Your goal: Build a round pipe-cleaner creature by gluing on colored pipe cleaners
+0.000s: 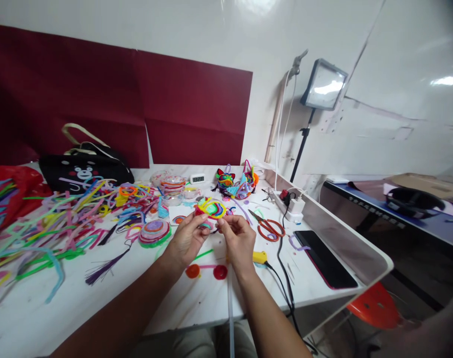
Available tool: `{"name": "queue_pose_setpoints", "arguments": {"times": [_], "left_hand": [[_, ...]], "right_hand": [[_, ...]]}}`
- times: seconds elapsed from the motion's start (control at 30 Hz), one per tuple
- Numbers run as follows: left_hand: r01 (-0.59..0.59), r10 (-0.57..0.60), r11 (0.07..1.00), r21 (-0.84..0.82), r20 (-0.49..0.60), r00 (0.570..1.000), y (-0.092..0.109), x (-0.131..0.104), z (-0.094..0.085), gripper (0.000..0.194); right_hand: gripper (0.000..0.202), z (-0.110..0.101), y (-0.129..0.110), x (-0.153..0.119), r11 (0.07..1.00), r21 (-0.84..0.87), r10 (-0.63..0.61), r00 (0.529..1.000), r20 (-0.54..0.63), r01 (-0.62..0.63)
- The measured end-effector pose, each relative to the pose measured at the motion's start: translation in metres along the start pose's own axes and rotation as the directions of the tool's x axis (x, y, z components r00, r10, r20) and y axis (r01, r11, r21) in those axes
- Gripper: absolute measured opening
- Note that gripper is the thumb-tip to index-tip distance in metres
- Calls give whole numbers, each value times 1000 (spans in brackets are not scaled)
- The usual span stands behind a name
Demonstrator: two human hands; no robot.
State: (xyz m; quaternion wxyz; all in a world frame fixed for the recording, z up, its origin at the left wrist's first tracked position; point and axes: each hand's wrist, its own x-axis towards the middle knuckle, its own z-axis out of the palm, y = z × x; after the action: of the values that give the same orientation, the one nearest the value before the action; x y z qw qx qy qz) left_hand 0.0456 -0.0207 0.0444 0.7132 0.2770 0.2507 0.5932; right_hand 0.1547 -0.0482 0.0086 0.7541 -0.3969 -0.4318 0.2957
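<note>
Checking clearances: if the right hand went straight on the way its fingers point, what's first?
The right hand would first meet the multicoloured fuzzy piece, already at its fingertips; then, probably, the left hand, gripping the piece from the other side. Depth is unclear.

The left hand (189,241) and right hand (240,243) are bare, and so are the forearms (144,291), which taper toward them; below the front edge of the table (177,303) show trousers (192,345), dull grey-green, softly creased, dim in shadow, finer detail blurred
</note>
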Motion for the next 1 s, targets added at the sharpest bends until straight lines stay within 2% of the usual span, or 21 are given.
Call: {"name": "queue_pose_setpoints", "arguments": {"times": [0.33, 0.53, 0.8, 1.0], "left_hand": [[4, -4, 1000, -17, -25, 1000, -1, 1, 0, 23], [30, -31, 999, -21, -49, 998, -1, 3, 0, 18], [72, -72, 997, -14, -65, 995, -3, 5, -3, 17], [109, -110, 994, -22, -80, 991, -2, 4, -3, 16]], "right_hand": [[23, 1, -5, 4, 983, 140, 125, 992, -20, -121], [31, 0, -7, 5, 953, 237, 198, 980, -8, -191], [47, -5, -1, 8, 929, 286, 238, 971, 18, -233], [47, -4, -1, 9, 908, 338, 243, 969, 53, -247]]}}
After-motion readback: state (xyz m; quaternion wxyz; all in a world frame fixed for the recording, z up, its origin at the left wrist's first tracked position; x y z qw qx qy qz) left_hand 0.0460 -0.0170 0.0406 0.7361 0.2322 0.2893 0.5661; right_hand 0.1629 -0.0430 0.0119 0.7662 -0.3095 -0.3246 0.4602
